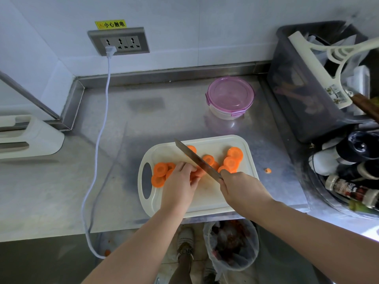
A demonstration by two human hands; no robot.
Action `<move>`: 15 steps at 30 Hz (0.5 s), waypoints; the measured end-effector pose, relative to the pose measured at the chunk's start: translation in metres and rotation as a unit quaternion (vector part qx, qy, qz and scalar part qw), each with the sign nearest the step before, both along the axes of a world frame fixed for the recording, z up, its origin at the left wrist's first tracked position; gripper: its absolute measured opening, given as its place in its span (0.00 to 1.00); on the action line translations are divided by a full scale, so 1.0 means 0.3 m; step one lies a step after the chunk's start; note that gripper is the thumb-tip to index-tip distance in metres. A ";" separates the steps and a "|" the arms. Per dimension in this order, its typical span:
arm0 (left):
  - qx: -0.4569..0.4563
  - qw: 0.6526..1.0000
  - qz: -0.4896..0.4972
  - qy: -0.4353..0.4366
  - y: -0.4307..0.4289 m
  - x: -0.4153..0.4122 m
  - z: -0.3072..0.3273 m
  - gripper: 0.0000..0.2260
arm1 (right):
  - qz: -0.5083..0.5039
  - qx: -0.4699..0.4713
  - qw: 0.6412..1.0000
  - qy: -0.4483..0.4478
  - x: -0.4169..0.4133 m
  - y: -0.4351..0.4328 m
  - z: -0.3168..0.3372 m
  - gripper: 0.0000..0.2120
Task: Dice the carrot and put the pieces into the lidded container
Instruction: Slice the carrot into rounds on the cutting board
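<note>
Left fingers [185,167]: I see them curled down on a few of the carrot slices [161,171] at the middle of the board, pinning them just beside the blade.
Right fingers [224,175]: wrapped tight round the handle of the knife [196,158]; the handle itself is hidden in the fist.
Left hand [180,181]: knuckles up, over the board's left half.
Right hand [242,189]: over the board's right near corner.
Knife: the blade slants from my right hand up and leftward across the board, with slices on both sides of it.
Carrot slices: thick rounds, one cluster by the board's handle hole, another toward the far right corner.
Cutting board [207,199]: white, at the front edge of the steel tabletop [123,160].
Carrot bit [267,170]: alone on the tabletop, just right of the board.
Lidded container [229,97]: round, clear, purple lid on, behind the board and apart from it.
Grey bin [297,89]: far right, holding utensils.
Waste bin [231,244]: on the floor below the tabletop's edge.
</note>
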State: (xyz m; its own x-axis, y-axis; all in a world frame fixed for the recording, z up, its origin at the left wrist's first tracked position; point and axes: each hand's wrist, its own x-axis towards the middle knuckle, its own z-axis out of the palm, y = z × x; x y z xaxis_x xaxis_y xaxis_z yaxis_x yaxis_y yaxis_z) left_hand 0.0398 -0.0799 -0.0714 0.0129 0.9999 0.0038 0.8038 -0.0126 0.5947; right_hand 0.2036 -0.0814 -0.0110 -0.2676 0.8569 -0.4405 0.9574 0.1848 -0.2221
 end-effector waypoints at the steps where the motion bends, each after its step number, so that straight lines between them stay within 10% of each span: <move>1: 0.001 1.000 -0.001 0.002 0.000 0.000 0.000 0.07 | 0.001 0.002 1.000 -0.003 -0.001 0.000 -0.002 0.11; 15: -0.021 1.000 -0.015 0.007 0.013 -0.006 -0.001 0.06 | 0.008 -0.028 0.999 -0.043 -0.047 0.031 -0.037 0.11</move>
